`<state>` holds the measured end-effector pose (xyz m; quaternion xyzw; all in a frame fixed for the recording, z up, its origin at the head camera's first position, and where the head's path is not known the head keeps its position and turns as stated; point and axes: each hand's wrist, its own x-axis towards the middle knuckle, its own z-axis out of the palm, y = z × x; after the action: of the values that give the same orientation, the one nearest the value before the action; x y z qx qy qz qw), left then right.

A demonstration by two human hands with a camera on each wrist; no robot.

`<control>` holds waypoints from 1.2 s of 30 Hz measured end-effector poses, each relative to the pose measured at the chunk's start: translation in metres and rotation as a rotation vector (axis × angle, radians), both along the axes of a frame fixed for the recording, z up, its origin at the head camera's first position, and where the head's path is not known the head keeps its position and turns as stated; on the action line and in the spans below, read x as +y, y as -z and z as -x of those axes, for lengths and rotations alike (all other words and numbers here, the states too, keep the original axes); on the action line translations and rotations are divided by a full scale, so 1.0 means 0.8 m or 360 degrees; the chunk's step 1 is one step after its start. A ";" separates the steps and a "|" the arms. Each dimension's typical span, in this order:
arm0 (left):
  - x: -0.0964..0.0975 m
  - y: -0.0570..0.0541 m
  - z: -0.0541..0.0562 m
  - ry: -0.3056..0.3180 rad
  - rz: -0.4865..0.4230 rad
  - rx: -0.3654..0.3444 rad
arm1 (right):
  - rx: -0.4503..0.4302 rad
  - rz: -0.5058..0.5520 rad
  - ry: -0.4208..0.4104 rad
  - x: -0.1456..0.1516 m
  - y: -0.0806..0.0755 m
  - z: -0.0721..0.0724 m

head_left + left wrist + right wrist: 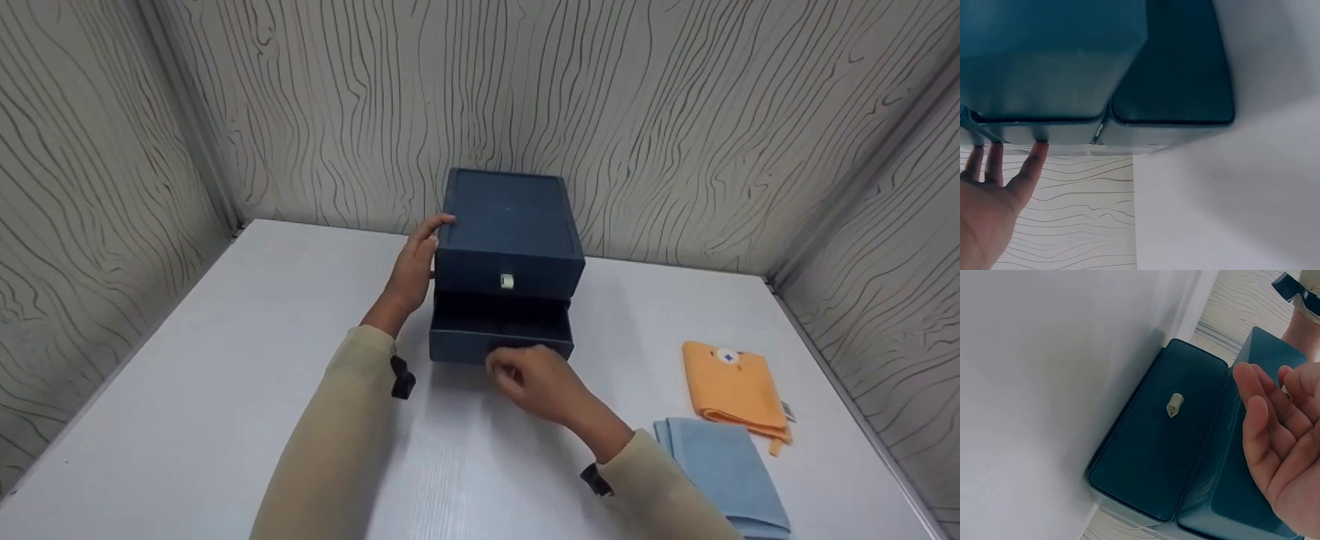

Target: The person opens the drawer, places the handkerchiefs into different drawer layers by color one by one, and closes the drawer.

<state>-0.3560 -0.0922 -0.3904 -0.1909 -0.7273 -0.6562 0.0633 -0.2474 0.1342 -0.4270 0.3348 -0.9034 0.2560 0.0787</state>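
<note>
A dark blue two-drawer box (pixel 510 214) stands near the back wall. Its upper drawer (pixel 469 274) is closed, with a small cream knob (pixel 507 281) on the front. The lower drawer (pixel 457 346) is pulled out, showing a dark interior. My left hand (pixel 412 266) rests against the box's left side, fingers extended; one reaches over the top edge. In the left wrist view its fingertips (pixel 1041 147) touch the side. My right hand (pixel 536 382) is at the lower drawer's front, fingers curled, pinching that drawer's knob (pixel 1284 389), which is mostly hidden.
A folded orange cloth (pixel 735 386) with a round white patch lies on the right of the white table (pixel 187 420). Just in front of it is a folded light blue cloth (pixel 724 472). Patterned walls (pixel 375 112) enclose the back and sides.
</note>
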 end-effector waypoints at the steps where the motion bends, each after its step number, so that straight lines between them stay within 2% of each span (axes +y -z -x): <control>1: 0.000 0.001 0.001 -0.0001 -0.0004 0.0003 | 0.0002 -0.0001 -0.0001 0.000 0.000 -0.001; 9: 0.001 0.003 0.001 -0.0035 0.0025 0.0006 | -0.0042 0.0024 -0.0021 0.001 -0.001 -0.007; 13: 0.000 -0.003 -0.002 -0.0025 0.0036 -0.0024 | -0.0037 0.0032 -0.0030 0.001 0.000 -0.009; 20: 0.001 -0.028 -0.030 0.0003 0.0034 -0.0052 | -0.0064 0.0020 -0.0039 0.002 -0.001 -0.016; 27: 0.003 -0.003 -0.002 -0.0016 -0.0036 -0.0029 | -0.0088 0.0019 -0.0044 0.003 -0.003 -0.023; 36: 0.004 0.005 0.001 -0.0036 -0.0033 0.0001 | -0.0083 0.0026 -0.0072 0.002 0.000 -0.033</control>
<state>-0.3564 -0.0893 -0.3943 -0.1821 -0.7225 -0.6630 0.0729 -0.2214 0.1360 -0.4271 0.3478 -0.8952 0.2737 0.0520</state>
